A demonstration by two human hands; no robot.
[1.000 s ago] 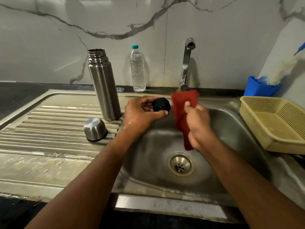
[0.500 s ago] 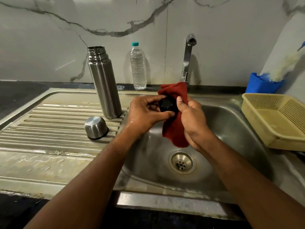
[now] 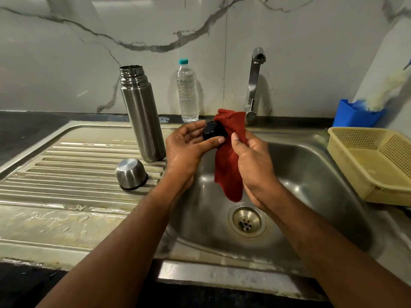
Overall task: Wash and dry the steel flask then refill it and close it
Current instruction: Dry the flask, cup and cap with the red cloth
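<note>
The steel flask (image 3: pixel 142 116) stands upright and uncapped on the drainboard, left of the sink bowl. Its steel cup lid (image 3: pixel 130 173) lies upside down in front of it. Over the bowl my left hand (image 3: pixel 185 147) holds the black stopper (image 3: pixel 212 131) between thumb and fingers. My right hand (image 3: pixel 251 161) grips a red cloth (image 3: pixel 229 165), which is pressed against the stopper's right side and hangs down below it. A clear water bottle (image 3: pixel 188 92) with a teal cap stands at the wall behind.
The tap (image 3: pixel 253 85) rises behind the sink bowl (image 3: pixel 311 178), with no water running. A yellow plastic basket (image 3: pixel 375 163) sits at the right, a blue holder (image 3: pixel 355 114) with a brush behind it. The drainboard (image 3: pixel 66 170) is wet.
My right hand brought the red cloth from beside the stopper onto it. The cloth now wraps the stopper's far side, and both hands have risen slightly.
</note>
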